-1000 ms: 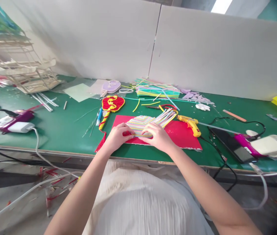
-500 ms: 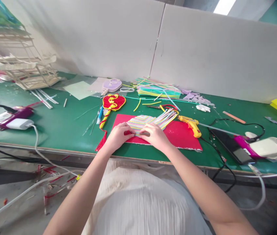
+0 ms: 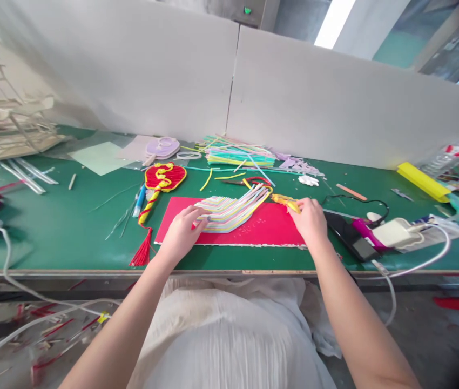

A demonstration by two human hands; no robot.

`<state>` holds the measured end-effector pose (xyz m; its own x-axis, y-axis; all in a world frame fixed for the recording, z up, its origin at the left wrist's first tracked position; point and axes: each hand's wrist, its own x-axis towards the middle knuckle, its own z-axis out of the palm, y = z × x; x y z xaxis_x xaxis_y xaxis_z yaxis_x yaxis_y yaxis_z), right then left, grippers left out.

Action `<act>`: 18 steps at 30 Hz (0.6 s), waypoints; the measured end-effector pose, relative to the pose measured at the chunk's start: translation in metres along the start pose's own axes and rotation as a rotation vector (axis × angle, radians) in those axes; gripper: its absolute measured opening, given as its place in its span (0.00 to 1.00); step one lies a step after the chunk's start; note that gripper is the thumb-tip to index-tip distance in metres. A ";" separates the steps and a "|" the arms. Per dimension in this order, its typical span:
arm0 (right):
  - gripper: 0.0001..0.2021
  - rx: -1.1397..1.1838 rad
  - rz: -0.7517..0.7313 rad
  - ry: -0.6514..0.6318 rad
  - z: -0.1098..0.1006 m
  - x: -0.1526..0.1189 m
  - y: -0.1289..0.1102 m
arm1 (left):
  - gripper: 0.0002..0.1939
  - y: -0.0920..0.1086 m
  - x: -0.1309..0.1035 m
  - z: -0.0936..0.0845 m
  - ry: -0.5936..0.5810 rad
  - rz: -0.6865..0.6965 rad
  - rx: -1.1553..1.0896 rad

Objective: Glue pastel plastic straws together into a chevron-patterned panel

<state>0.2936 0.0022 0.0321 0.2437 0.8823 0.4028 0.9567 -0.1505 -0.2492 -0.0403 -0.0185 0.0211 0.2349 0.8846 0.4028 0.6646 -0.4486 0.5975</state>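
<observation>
A striped piece made of pastel strips (image 3: 229, 216) lies on a red board (image 3: 278, 229), its loose strip ends fanning to the upper right. My left hand (image 3: 184, 229) is at the left edge of this piece, thumb and fingers closed on it. Over the board's right side, my right hand (image 3: 312, 219) has its fingers wrapped around a yellow hot glue gun (image 3: 285, 202). The gun's handle is mostly hidden by that hand. Red-handled scissors (image 3: 254, 181) lie just behind the strip ends.
A red and yellow fan-shaped ornament with a tassel (image 3: 164, 178) lies to the left. Behind are a pile of pastel strips (image 3: 240, 154) and a lilac fan shape (image 3: 162, 147). A phone (image 3: 353, 237) and a power strip (image 3: 395, 233) with cables sit at right.
My right hand has left the striped piece and moved right onto the glue gun. My left hand stays at the piece's left side. The view has turned to the right.
</observation>
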 end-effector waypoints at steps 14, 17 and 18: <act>0.13 -0.026 0.200 -0.119 0.004 0.009 0.019 | 0.16 0.008 0.008 0.035 -0.095 0.112 0.197; 0.13 -0.014 0.217 -0.005 0.008 0.027 0.012 | 0.15 0.010 0.008 0.035 -0.097 0.095 0.202; 0.13 -0.010 0.223 0.014 0.010 0.033 0.011 | 0.15 0.010 0.007 0.035 -0.098 0.087 0.198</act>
<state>0.3105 0.0347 0.0337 0.4516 0.8202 0.3511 0.8804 -0.3459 -0.3244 -0.0070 -0.0122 0.0062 0.3590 0.8561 0.3719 0.7628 -0.4987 0.4116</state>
